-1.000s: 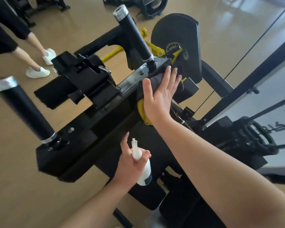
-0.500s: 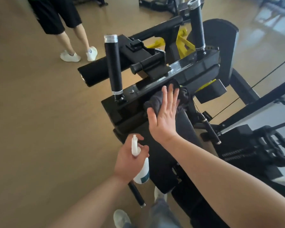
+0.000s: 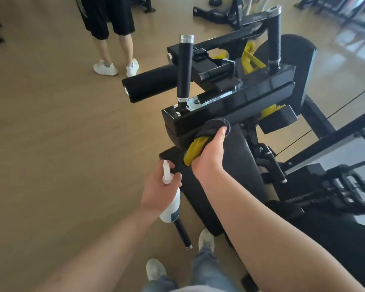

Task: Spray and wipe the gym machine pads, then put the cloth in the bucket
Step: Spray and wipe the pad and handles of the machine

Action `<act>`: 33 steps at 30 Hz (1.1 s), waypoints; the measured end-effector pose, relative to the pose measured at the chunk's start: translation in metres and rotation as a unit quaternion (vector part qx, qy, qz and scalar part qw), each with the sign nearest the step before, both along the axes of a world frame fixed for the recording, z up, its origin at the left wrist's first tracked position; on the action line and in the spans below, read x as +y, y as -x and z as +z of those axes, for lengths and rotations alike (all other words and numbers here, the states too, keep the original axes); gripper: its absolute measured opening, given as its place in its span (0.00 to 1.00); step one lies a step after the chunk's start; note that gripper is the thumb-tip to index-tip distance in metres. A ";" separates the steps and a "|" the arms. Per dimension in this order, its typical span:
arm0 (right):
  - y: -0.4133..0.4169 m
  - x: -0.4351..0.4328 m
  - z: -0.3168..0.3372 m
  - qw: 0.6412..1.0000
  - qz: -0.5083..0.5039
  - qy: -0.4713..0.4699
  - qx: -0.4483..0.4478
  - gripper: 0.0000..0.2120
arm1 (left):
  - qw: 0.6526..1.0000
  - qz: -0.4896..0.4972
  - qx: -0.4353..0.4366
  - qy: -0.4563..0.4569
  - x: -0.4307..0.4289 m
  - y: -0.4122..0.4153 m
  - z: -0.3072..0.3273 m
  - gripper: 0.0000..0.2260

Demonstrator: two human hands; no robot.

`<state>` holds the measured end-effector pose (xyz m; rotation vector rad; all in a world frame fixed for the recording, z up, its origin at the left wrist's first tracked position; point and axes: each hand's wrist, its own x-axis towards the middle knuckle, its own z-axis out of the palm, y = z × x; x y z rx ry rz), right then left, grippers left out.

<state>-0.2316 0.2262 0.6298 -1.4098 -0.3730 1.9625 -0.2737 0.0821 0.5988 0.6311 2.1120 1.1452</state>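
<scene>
Now: wiping the front edge of the upper pad (image 3: 175,134); roughly mid-task, I'd judge, with no bucket in sight.
Right hand (image 3: 209,159): fingers curled round the bunched cloth (image 3: 215,125), pressing it against that pad.
Left hand (image 3: 158,191): fingers wrapped round the spray bottle (image 3: 171,207), low beside the seat pad (image 3: 240,165).
Doing it well: spread the cloth flatter and follow the pad's edge with even pressure.
Cloth's lie: yellow end by the wrist, grey end up at the pad.
Bottle's lie: near upright, nozzle up.
</scene>
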 end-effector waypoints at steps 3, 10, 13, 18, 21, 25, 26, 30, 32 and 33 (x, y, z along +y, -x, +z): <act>0.004 -0.021 0.010 0.991 0.042 0.074 0.101 0.31 | 1.000 0.005 -0.005 -0.011 -0.004 0.002 0.000 0.06; 0.004 0.020 0.019 0.994 -0.008 0.090 0.058 0.36 | 1.000 -0.003 -0.008 -0.012 0.002 0.001 0.002 0.06; -0.009 0.061 0.017 0.997 -0.041 0.054 0.039 0.43 | 1.000 -0.005 -0.004 -0.011 0.012 0.000 0.002 0.06; -0.006 0.074 0.018 0.996 -0.015 -0.063 -0.066 0.48 | 0.999 -0.012 -0.001 -0.030 0.026 -0.007 0.001 0.07; 0.001 0.042 0.010 0.961 0.066 -0.214 -0.164 0.46 | 0.999 -0.022 -0.009 -0.029 0.029 -0.010 -0.003 0.08; -0.012 0.009 -0.002 0.899 0.220 -0.318 -0.205 0.45 | 0.999 -0.031 0.004 -0.018 0.030 -0.010 -0.011 0.09; -0.015 0.007 -0.005 0.890 0.235 -0.325 -0.217 0.43 | 0.999 -0.035 0.006 -0.011 0.030 -0.009 -0.012 0.09; -0.008 0.027 0.007 0.875 0.131 -0.392 -0.251 0.34 | 0.999 -0.048 0.013 -0.007 0.030 -0.005 -0.015 0.07; -0.001 0.037 0.010 0.846 0.115 -0.440 -0.279 0.36 | 0.999 -0.048 0.020 -0.006 0.030 -0.002 -0.016 0.06; 0.000 0.037 0.006 0.830 0.119 -0.459 -0.295 0.35 | 0.999 -0.046 0.020 -0.007 0.030 0.000 -0.016 0.06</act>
